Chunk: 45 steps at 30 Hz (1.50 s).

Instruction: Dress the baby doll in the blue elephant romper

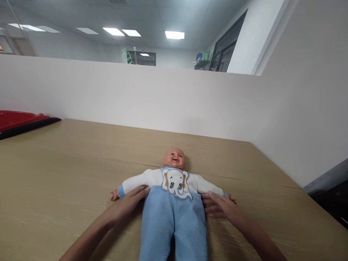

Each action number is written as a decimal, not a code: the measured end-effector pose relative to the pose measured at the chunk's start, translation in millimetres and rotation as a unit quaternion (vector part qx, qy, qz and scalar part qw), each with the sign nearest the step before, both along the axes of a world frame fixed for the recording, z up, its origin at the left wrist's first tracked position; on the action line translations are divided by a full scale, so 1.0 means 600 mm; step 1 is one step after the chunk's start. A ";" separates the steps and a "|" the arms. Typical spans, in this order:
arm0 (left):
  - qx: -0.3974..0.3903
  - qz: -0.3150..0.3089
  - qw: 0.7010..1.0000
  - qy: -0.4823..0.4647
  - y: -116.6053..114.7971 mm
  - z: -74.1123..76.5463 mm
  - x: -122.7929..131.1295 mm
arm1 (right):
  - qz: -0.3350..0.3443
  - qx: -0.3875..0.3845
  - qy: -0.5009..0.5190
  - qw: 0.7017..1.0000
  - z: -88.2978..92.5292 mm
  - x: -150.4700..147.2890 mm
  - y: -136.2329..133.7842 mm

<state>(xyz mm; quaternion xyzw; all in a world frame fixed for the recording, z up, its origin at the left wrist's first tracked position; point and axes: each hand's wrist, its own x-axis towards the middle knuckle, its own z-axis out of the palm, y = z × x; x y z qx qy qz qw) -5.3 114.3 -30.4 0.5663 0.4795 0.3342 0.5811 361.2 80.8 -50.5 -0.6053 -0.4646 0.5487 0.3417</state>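
Note:
A baby doll lies on its back on the wooden table, arms spread and head toward the wall. It wears a fuzzy blue and white suit with an elephant face on the chest. At the doll's side on the left of the picture, my left hand rests with stretched fingers against the suit, just below the white sleeve; some fingertips are hidden. My right hand is on the other side, its fingers apart and slightly blurred, by the waist and under the other sleeve. Neither hand is closed round the doll.
The table has thin seams across its top. Beyond it stands a white wall with a window above. A red object with a black edge sits at the far left. Something dark is beside the right edge.

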 end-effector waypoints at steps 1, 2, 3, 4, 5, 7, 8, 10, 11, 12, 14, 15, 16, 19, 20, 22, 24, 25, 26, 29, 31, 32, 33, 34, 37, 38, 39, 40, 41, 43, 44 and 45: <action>0.057 -0.004 0.994 0.095 -0.002 0.014 -0.006 | 0.017 0.042 -0.063 0.997 0.006 0.006 -0.001; 0.097 -0.004 0.979 0.179 -0.002 0.027 -0.010 | 0.024 0.082 -0.122 0.989 0.012 0.011 -0.002; 0.131 0.000 0.959 0.250 -0.002 0.038 -0.011 | 0.015 0.122 -0.177 0.976 0.017 0.016 0.000; 0.163 0.007 0.940 0.301 0.001 0.046 -0.011 | -0.006 0.167 -0.231 0.958 0.020 0.020 0.003; 0.198 0.020 0.921 0.334 0.005 0.049 -0.009 | -0.027 0.212 -0.281 0.936 0.021 0.025 0.008; 0.283 0.048 0.887 0.360 0.019 0.044 -0.004 | -0.047 0.293 -0.359 0.885 0.014 0.036 0.020; 0.321 0.056 0.874 0.360 0.028 0.036 -0.003 | -0.041 0.319 -0.382 0.866 0.008 0.042 0.026; 0.351 0.050 0.865 0.356 0.045 0.013 -0.004 | -0.006 0.323 -0.395 0.860 -0.006 0.056 0.032; 0.342 0.040 0.869 0.356 0.052 0.001 -0.007 | 0.013 0.306 -0.389 0.869 -0.011 0.062 0.032; 0.326 0.029 0.874 0.360 0.057 -0.010 -0.010 | 0.033 0.286 -0.379 0.880 -0.013 0.066 0.031; 0.291 0.021 0.874 0.389 0.062 -0.028 -0.017 | 0.072 0.248 -0.358 0.897 -0.010 0.071 0.024; 0.277 0.022 0.868 0.412 0.062 -0.033 -0.019 | 0.087 0.231 -0.347 0.905 -0.005 0.071 0.019; 0.268 0.023 0.859 0.436 0.062 -0.036 -0.020 | 0.098 0.215 -0.335 0.912 0.001 0.069 0.015; 0.267 0.026 0.837 0.477 0.060 -0.037 -0.019 | 0.120 0.159 -0.299 0.933 0.017 0.060 0.005; 0.275 0.029 0.838 0.471 0.059 -0.035 -0.017 | 0.126 0.139 -0.280 0.941 0.021 0.056 0.002; 0.302 0.053 0.848 0.432 0.051 -0.023 -0.011 | 0.119 0.076 -0.238 0.961 0.029 0.049 -0.003; 0.348 0.068 0.861 0.365 0.034 -0.001 0.005 | 0.097 0.000 -0.186 0.978 0.043 0.043 -0.009; 0.375 0.060 0.866 0.326 0.023 0.014 0.019 | 0.089 -0.029 -0.159 0.983 0.053 0.039 -0.012; 0.400 0.032 0.870 0.285 0.011 0.031 0.036 | 0.086 -0.046 -0.135 0.986 0.066 0.035 -0.013; 0.433 -0.099 0.877 0.182 -0.016 0.076 0.106 | 0.104 -0.045 -0.090 0.990 0.118 0.019 -0.014; 0.459 -0.136 0.869 0.128 -0.014 0.091 0.156 | 0.118 -0.037 -0.086 0.989 0.156 0.004 -0.012; 0.463 -0.145 0.867 0.112 -0.008 0.094 0.177 | 0.124 -0.033 -0.082 0.988 0.174 -0.004 -0.010; 0.462 -0.147 0.869 0.096 0.002 0.094 0.195 | 0.124 -0.022 -0.067 0.990 0.190 -0.012 -0.009; 0.454 -0.146 0.876 0.078 0.012 0.093 0.209 | 0.119 -0.006 -0.042 0.992 0.204 -0.020 -0.008; 0.409 -0.111 0.905 -0.031 0.036 0.090 0.223 | 0.085 0.059 0.046 0.994 0.225 -0.039 -0.006; 0.388 -0.095 0.914 -0.075 0.040 0.090 0.221 | 0.066 0.086 0.067 0.992 0.224 -0.045 -0.006; 0.362 -0.076 0.921 -0.119 0.042 0.090 0.216 | 0.047 0.110 0.080 0.990 0.217 -0.052 -0.005; 0.333 -0.050 0.928 -0.161 0.043 0.091 0.209 | 0.023 0.136 0.086 0.987 0.206 -0.059 -0.006; 0.299 -0.018 0.932 -0.205 0.044 0.092 0.201 | -0.004 0.164 0.088 0.983 0.191 -0.068 -0.008; 0.221 0.056 0.923 -0.309 0.048 0.092 0.181 | -0.044 0.221 0.068 0.972 0.150 -0.090 -0.016; 0.179 0.091 0.908 -0.367 0.052 0.092 0.170 | -0.028 0.242 0.038 0.969 0.128 -0.104 -0.023; 0.141 0.121 0.887 -0.422 0.056 0.092 0.158 | 0.002 0.243 0.012 0.970 0.105 -0.119 -0.032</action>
